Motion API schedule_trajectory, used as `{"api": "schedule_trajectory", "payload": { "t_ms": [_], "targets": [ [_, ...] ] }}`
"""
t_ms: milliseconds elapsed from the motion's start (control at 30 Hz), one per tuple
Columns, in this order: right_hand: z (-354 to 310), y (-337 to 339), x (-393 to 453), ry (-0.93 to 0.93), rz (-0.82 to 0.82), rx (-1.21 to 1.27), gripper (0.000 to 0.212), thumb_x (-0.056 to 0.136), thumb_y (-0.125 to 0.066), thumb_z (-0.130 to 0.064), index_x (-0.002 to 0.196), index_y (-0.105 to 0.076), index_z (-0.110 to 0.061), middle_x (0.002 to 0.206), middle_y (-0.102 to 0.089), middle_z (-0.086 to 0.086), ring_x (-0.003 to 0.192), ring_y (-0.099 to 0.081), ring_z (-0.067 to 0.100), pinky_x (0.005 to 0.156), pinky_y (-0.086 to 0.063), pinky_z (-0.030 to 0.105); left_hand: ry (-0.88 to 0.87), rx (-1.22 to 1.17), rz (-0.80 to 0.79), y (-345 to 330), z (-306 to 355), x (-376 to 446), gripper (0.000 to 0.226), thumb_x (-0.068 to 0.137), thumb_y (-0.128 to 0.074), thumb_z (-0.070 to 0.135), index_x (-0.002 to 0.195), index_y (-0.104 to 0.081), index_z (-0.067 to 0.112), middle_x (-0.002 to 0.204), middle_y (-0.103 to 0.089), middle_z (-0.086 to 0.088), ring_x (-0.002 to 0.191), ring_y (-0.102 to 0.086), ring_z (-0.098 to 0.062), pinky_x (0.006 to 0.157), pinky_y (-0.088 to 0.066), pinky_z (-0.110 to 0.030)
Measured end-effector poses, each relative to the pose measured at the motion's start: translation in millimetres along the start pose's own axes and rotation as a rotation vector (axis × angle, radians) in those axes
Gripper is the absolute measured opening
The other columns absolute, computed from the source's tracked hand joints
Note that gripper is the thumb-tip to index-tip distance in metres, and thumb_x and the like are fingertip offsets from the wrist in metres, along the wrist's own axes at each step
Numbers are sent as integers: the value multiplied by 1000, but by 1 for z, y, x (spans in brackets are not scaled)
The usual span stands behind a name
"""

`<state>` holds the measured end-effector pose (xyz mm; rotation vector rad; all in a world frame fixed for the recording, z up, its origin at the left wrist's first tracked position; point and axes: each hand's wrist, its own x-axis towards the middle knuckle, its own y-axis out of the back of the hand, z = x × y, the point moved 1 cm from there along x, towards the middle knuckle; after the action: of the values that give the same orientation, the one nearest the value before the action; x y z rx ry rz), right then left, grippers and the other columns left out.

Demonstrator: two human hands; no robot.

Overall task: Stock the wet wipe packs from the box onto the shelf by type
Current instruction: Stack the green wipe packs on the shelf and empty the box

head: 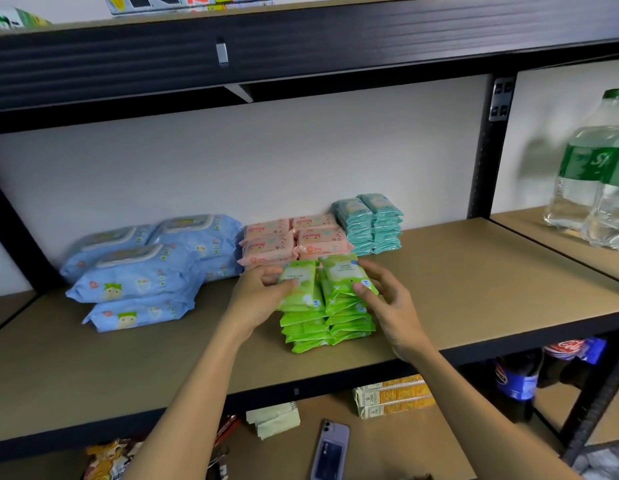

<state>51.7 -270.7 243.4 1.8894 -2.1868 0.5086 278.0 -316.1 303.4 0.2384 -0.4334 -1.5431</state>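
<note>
Judging by the sorted blue, pink and teal wipe packs on the brown shelf, we seem nearly done, our left hand and right hand each pinching a top lime-green plastic pack of the two stacks.

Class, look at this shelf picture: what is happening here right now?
A person is stocking wet wipe packs on a shelf. The left hand and right hand each hold a top pack of the two side-by-side green stacks near the front edge. Behind them, blue packs, pink packs and teal packs are already grouped by colour along the wall. No box is in view.
</note>
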Motion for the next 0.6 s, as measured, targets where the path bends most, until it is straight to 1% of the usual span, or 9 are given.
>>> {"api": "schedule_trajectory", "payload": {
  "t_ms": [67,167,200,300,333,433,467,533,600],
  "targets": [
    [0,0,0,-2,10,9,65,74,-79,-61,131,-61,-35,127,-68,2,121,-59,37,95,-54,53,10,23,-18,1,0,3,38,86,-75,23,121,-66,15,114,-69,1,100,-65,-9,78,-49,-20],
    [1,0,1,-9,16,33,67,72,-81,-61,130,-62,-34,124,-69,3,120,-60,37,93,-55,55,-29,70,-44,-1,2,0,59,70,-78,55,116,-69,18,110,-72,5,101,-68,-9,93,-55,-33],
    [1,0,1,-8,16,41,67,71,-82,-61,129,-63,-33,124,-70,3,119,-61,37,93,-55,55,-46,94,-71,-1,3,-1,62,68,-77,58,115,-69,19,110,-73,6,102,-68,-9,95,-54,-36],
    [0,0,1,-14,23,64,65,71,-82,-59,128,-63,-32,122,-71,4,118,-61,38,90,-56,51,-80,139,-188,3,9,-1,27,91,-71,28,117,-69,22,117,-70,5,115,-63,-14,104,-48,-36],
    [0,0,1,-16,26,68,65,71,-82,-58,128,-63,-32,122,-71,3,118,-62,37,91,-56,51,-100,187,-210,3,10,1,25,94,-67,26,119,-69,29,123,-67,5,120,-59,-16,107,-45,-37],
    [1,1,2,-27,26,80,63,73,-82,-54,129,-63,-30,123,-70,3,117,-63,37,89,-57,50,-124,416,-186,3,-6,20,39,75,-48,60,112,-58,70,140,-52,11,134,-43,-21,115,-34,-48],
    [1,0,2,-32,27,88,61,74,-82,-51,128,-63,-30,122,-71,3,114,-64,36,85,-57,47,-133,470,-184,3,-10,24,41,71,-40,65,108,-53,77,142,-47,10,137,-38,-23,116,-30,-52],
    [0,0,1,-33,22,100,58,75,-80,-47,128,-63,-29,120,-71,4,110,-66,34,78,-56,39,-113,544,-184,2,5,8,28,85,-40,66,109,-49,76,140,-40,5,137,-30,-24,118,-23,-53],
    [1,0,1,-33,21,96,57,76,-80,-47,128,-63,-30,120,-71,3,110,-66,36,78,-55,38,-140,585,-179,0,12,-1,26,101,-43,51,104,-49,77,132,-35,4,128,-27,-24,116,-19,-46]
  ]
}}
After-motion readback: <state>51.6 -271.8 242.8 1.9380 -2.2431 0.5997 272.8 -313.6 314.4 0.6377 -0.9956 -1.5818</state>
